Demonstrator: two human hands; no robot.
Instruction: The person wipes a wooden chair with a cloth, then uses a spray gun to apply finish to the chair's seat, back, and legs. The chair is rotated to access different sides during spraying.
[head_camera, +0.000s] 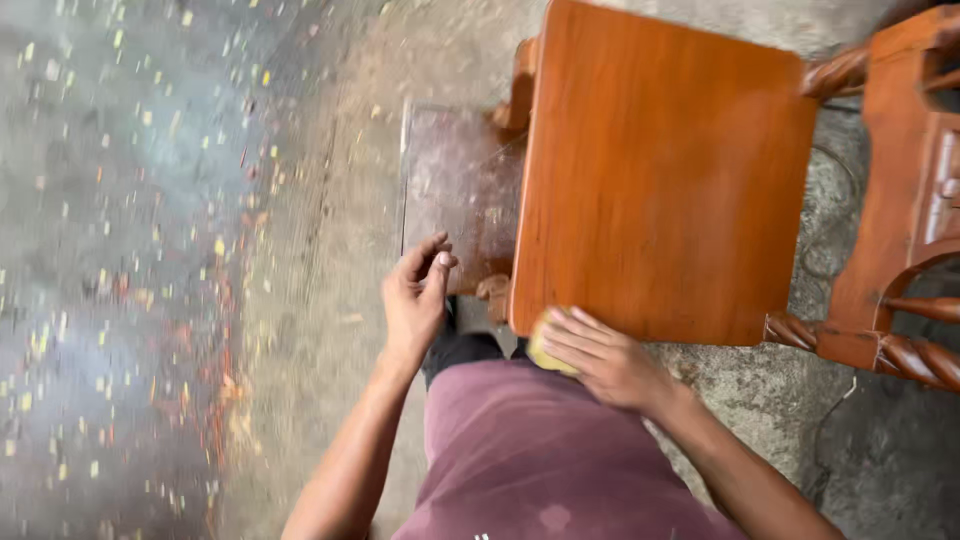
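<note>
Two hands | right hand (600, 362) grip presses yellow pad (543, 350) on chair seat (660, 170) edge | left hand (415, 295) loosely curled, empty

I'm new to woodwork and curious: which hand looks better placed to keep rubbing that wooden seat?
Probably the right hand: it presses a yellow pad on the seat at its near corner. The left hand hangs beside the seat, fingers curled, holding nothing visible.

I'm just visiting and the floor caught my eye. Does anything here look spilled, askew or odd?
Yes. The grey floor on the left is scattered with small yellow and orange flecks, like spatter or debris. The wooden chair itself looks intact; the right hand presses a yellow pad on its seat edge, and the left hand hangs free beside it.
</note>
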